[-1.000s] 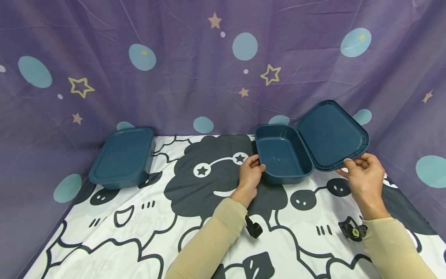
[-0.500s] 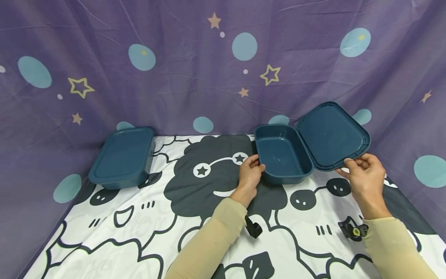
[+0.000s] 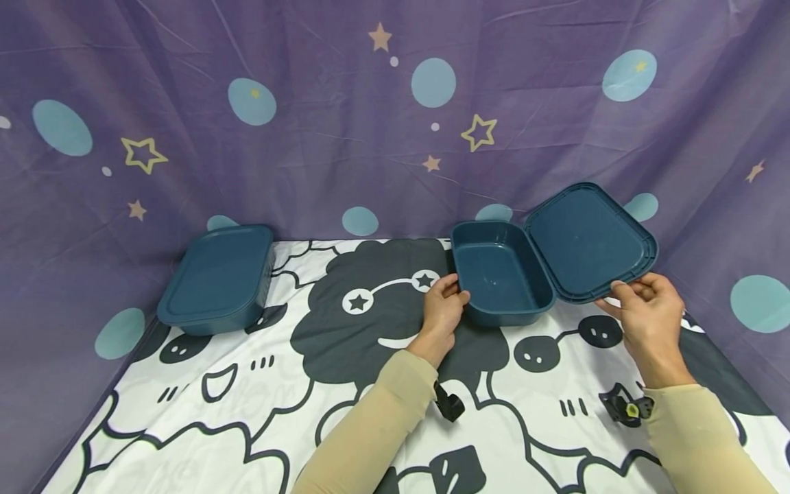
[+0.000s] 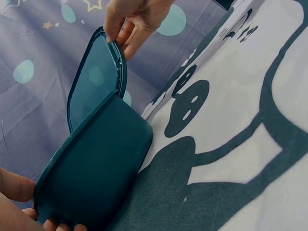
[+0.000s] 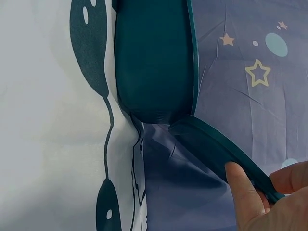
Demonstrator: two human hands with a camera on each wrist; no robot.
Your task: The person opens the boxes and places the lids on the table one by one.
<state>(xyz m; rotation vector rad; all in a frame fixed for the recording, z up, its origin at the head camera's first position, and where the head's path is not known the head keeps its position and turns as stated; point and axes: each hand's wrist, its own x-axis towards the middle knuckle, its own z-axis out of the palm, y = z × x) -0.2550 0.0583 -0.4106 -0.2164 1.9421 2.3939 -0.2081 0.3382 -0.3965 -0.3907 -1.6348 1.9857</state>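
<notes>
A dark teal plastic box point(image 3: 501, 274) stands uncovered on the cloth, and nothing lies inside it. My left hand point(image 3: 442, 312) grips its left wall near the front corner, thumb at the rim and fingers lower on the wall in the left wrist view. The matching lid point(image 3: 589, 240) leans out to the right of the box, its underside up and its left edge against the box's right rim. My right hand point(image 3: 651, 319) pinches the lid's front right corner between thumb and fingers, raised off the table; the right wrist view shows this pinch on the lid's edge point(image 5: 216, 144).
A second teal box point(image 3: 216, 278) with its lid on stands at the far left. A purple curtain point(image 3: 321, 137) with stars and dots hangs behind and at the sides. The tablecloth point(image 3: 296, 418) is white with dark cartoon prints.
The lid has tipped slightly outward and down to the right, with my right hand following a little. The box and my left hand have stayed in place.
</notes>
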